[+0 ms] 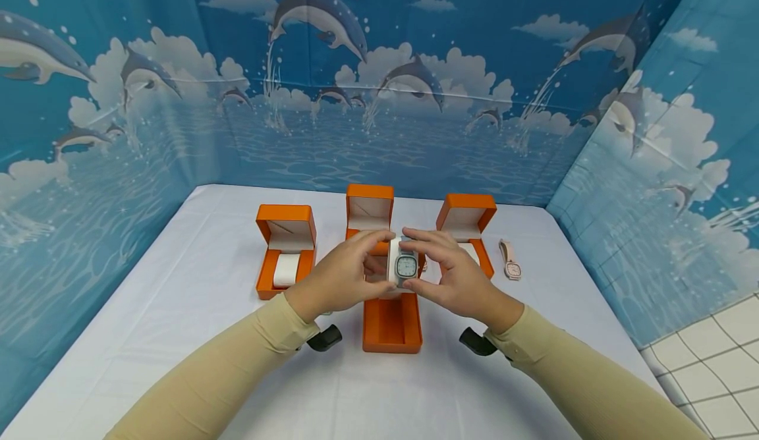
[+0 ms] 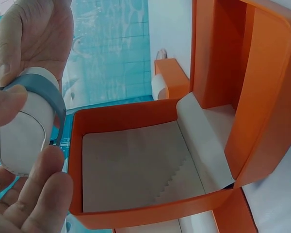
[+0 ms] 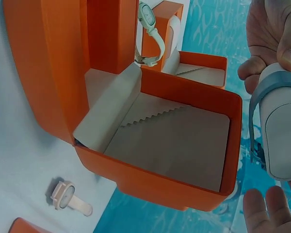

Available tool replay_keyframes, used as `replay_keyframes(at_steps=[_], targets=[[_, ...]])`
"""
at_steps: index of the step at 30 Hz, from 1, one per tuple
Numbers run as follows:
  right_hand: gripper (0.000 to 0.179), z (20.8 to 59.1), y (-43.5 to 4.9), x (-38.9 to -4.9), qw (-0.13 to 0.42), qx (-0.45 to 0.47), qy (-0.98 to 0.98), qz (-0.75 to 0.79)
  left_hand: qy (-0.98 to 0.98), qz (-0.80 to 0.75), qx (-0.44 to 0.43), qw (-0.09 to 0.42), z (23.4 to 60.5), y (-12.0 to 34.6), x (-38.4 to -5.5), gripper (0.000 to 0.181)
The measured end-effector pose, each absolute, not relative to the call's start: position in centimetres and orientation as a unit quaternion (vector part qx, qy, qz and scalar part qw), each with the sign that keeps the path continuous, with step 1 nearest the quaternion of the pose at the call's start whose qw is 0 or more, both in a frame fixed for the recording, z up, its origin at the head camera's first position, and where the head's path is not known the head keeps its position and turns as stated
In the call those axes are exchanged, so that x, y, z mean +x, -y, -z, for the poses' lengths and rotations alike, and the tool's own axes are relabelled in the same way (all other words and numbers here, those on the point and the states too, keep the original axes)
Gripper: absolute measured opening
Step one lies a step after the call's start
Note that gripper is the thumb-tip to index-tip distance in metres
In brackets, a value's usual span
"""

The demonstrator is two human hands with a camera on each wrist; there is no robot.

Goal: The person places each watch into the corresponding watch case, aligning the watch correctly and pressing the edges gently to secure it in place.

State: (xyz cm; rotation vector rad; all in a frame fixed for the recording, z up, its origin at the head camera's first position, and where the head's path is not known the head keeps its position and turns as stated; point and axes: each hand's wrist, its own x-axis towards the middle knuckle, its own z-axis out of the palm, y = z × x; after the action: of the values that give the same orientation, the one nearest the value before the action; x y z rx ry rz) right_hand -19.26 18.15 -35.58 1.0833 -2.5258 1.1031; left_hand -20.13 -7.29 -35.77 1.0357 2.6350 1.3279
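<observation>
A square-faced watch (image 1: 406, 267) with a grey-blue strap is looped round a white cushion (image 2: 26, 136), raised above the table. My left hand (image 1: 344, 272) grips the cushion's left side between thumb and fingers. From the right, my right hand (image 1: 456, 275) pinches the watch and cushion, fingertips above and thumb below. Below both hands an orange watch box (image 1: 393, 348) stands with its lid up. Its pale lining (image 3: 174, 145) is bare in the right wrist view. The strap's dark buckle (image 3: 258, 153) appears beside the cushion.
Orange boxes with raised lids stand at left (image 1: 284, 213), back middle (image 1: 369, 191) and right (image 1: 471, 201). A pink watch (image 1: 512, 269) lies at far right. Another pink watch (image 3: 64, 195) lies beside the near box, and a pale green watch (image 3: 157, 41) on its other side.
</observation>
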Motion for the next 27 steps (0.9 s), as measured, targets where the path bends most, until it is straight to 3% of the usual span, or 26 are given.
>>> replay_keyframes(at_steps=[27], targets=[[0.083,36.0,-19.4,-18.6,0.03,0.331,0.897,-0.292,-0.858,-0.387,0.338,0.017,36.8,7.5,-18.9,0.071]])
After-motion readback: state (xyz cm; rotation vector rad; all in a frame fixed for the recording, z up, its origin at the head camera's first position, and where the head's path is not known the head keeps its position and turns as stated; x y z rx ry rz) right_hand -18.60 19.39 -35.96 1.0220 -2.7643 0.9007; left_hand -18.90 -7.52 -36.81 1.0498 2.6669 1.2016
